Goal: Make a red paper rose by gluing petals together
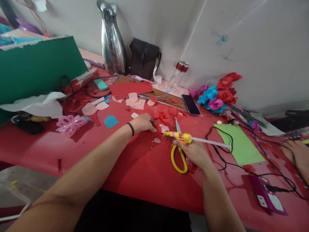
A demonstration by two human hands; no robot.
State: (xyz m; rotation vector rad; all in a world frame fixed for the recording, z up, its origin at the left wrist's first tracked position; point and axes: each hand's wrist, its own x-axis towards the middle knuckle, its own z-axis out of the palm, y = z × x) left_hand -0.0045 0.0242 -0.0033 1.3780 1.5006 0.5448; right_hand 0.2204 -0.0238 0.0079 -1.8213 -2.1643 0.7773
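Observation:
My right hand [194,149] is closed around a yellow hot glue gun [180,136], a long clear glue stick [211,141] jutting from its back. The nozzle points left toward my left hand [145,123], whose fingers are pinched together low over the table. What they hold is too small and too red against the cloth to make out. Scissors with yellow handles [179,162] lie under the glue gun, blades pointing away. Just beyond my left fingertips are red crepe paper scraps [164,117] and a pale pink piece [164,128]. A blue paper petal [111,121] rests left of my wrist.
Pink paper petals [135,102], a phone [190,104] and a paper flower bunch [218,96] lie toward the wall. A steel jug [112,42] and glass bottle [177,75] stand there. Black cords cross green paper [238,145] near a purple power strip [267,195]. Another person's hand [296,154] is at right.

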